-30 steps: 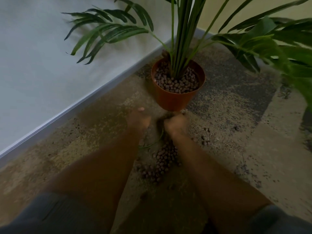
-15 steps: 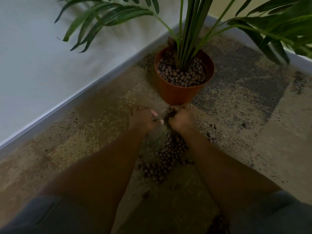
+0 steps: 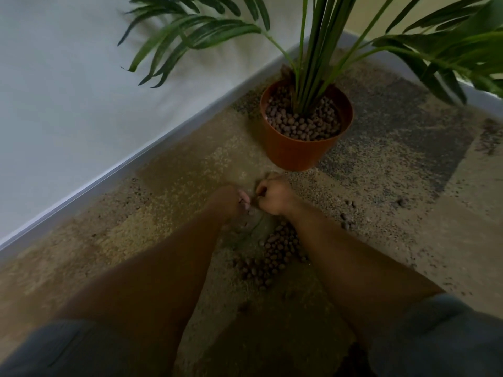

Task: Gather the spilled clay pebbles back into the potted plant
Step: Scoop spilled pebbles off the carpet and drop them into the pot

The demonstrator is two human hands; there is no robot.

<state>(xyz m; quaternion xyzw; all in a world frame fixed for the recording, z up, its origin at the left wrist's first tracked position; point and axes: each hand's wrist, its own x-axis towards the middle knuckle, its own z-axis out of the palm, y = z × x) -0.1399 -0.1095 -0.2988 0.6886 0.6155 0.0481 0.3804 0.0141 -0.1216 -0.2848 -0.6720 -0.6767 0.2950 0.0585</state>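
The white wall runs along the left. On the carpet, the left hand and right hand sit close together, both grips curled tight; whether they hold pebbles I cannot tell. The spilled pebbles lie just behind the hands, between the forearms. The orange pot stands just beyond the right hand.

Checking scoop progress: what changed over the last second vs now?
Both hands closed in: a second ago they lay apart on the carpet; now the left hand and right hand sit fist to fist, fingers curled, apparently around pebbles, though their contents are hidden. The spilled pebbles between the forearms and the pot stayed put; nothing visibly added to it.
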